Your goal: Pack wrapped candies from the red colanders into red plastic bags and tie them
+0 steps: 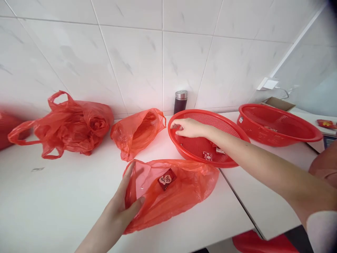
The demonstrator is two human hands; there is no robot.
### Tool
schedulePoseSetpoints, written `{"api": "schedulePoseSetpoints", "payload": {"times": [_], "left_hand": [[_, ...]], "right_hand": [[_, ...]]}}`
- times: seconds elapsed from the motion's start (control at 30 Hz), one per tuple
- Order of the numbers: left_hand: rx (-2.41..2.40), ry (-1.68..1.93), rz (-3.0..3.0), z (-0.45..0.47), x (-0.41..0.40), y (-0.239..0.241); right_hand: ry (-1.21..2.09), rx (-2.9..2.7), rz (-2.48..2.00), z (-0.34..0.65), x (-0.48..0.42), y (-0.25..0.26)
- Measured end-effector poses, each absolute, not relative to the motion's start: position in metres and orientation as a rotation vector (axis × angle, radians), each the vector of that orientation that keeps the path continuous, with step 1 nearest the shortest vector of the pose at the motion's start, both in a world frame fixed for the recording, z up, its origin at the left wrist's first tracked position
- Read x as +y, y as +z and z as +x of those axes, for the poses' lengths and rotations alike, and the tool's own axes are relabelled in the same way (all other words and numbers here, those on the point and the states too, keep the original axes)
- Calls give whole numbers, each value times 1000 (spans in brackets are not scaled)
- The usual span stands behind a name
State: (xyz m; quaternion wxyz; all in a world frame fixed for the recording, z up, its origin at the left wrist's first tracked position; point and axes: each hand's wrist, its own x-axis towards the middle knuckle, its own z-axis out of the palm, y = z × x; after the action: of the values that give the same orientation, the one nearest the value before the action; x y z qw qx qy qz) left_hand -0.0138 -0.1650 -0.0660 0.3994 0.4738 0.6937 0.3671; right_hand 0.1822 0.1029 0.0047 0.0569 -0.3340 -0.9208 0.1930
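Note:
A red plastic bag (184, 196) lies on its side on the white table, its mouth spread to the left. My left hand (123, 207) holds the bag at its mouth, thumb and fingers apart along the edge. Inside the bag rests a small dark red packet (166, 179) with pale print. My right hand (189, 128) is over the left side of a red perforated basket (205, 114), fingers curved, a gap between thumb and forefinger, with nothing visible in them. Near the basket's front lie a few small red and white packets (207, 156), partly hidden by my forearm.
Another red plastic bag (139, 135) and a crumpled heap of red bags (76, 128) lie to the left. Behind the basket stands a dark flask (180, 102). A second red basket (279, 135) is at the right. A seam (239, 202) crosses the white table (65, 200).

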Motion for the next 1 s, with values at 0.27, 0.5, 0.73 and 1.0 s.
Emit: {"api": "schedulePoseSetpoints", "payload": {"times": [0.27,0.5,0.73,1.0], "left_hand": [[1834,939,1186,-9,-173,-60],[1786,958,1164,-16,-165,-70],[1707,1016,1214,-11,-152,-66],[1709,999,1198,-15,-160,-67]], "right_hand": [[564,-3059,-1033,195,122,-53],[1102,-2750,-948,200,110,19],[1305,-2957,-815,177,9,38],[441,-2829,-1205,169,103,3]]}}
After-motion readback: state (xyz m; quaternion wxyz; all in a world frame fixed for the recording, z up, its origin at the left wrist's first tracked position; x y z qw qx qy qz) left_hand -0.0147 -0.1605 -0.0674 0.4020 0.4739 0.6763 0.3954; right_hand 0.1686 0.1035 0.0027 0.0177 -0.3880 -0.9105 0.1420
